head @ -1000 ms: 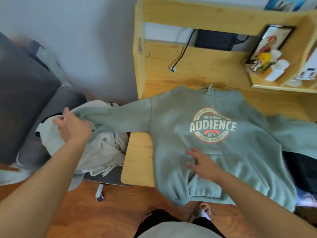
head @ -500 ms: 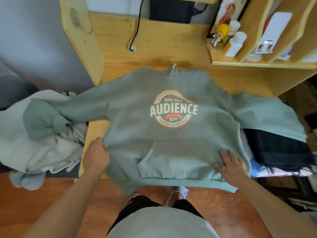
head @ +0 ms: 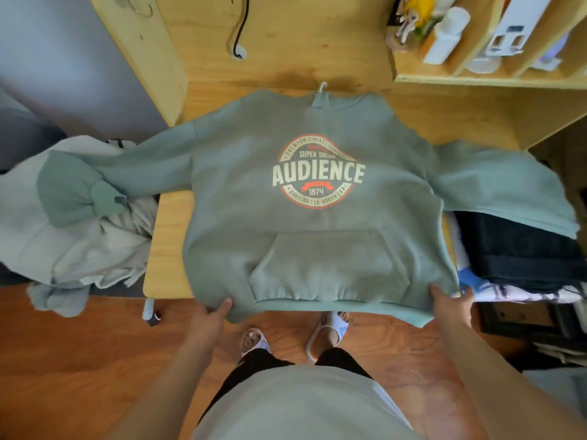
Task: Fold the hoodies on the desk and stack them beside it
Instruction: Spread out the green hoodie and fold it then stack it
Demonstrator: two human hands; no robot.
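A sage-green hoodie with an "AUDIENCE" print lies face up on the wooden desk, hem hanging over the front edge. My left hand pinches the hem's left corner, thumb on top. My right hand grips the hem's right corner the same way. The left sleeve trails off the desk onto a heap of pale clothes. Over a folded stack beside the desk lies the right sleeve.
The folded stack at the right has dark and light garments. A shelf unit with figurines and bottles stands at the back right. A black cable hangs down the desk's back panel. Wooden floor lies below, with my feet in slippers.
Both hands slid down from the hoodie's sides to the corners of its hem. The body of the hoodie now lies flatter and squarer on the desk.
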